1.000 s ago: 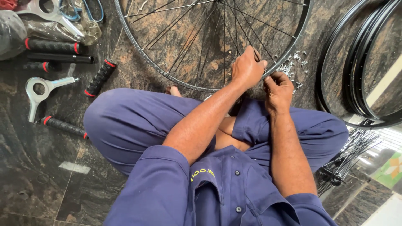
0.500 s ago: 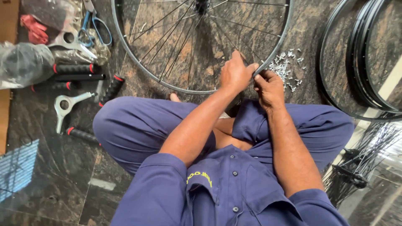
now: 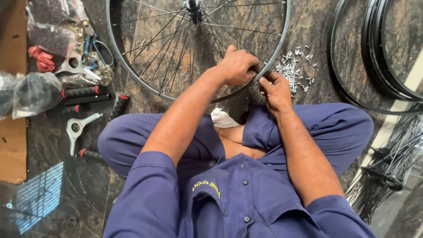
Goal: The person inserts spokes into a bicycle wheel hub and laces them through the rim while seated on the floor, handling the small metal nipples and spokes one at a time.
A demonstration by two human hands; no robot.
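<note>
A spoked bicycle wheel (image 3: 145, 83) lies flat on the dark stone floor in front of my crossed legs. My left hand (image 3: 238, 66) is closed over its near rim, fingers curled around the metal. Right beside it, my right hand (image 3: 275, 88) pinches at the rim's outer edge; whatever small part sits between the fingertips is too small to make out. A scatter of small silver spoke nipples (image 3: 293, 68) lies on the floor just past my right hand. I wear a blue work shirt and trousers.
Left of the wheel lie red-and-black handled tools (image 3: 83, 92), a silver wrench (image 3: 77, 128), blue scissors (image 3: 99, 50) and plastic bags (image 3: 33, 92). Black rims (image 3: 392, 75) lean at the right, with a bundle of loose spokes (image 3: 392, 163) below them. A cardboard sheet (image 3: 13, 150) is at far left.
The view has shifted, so the wheel and hands sit higher and further right. Both hands stay on the near rim; the right hand has moved slightly along it.
</note>
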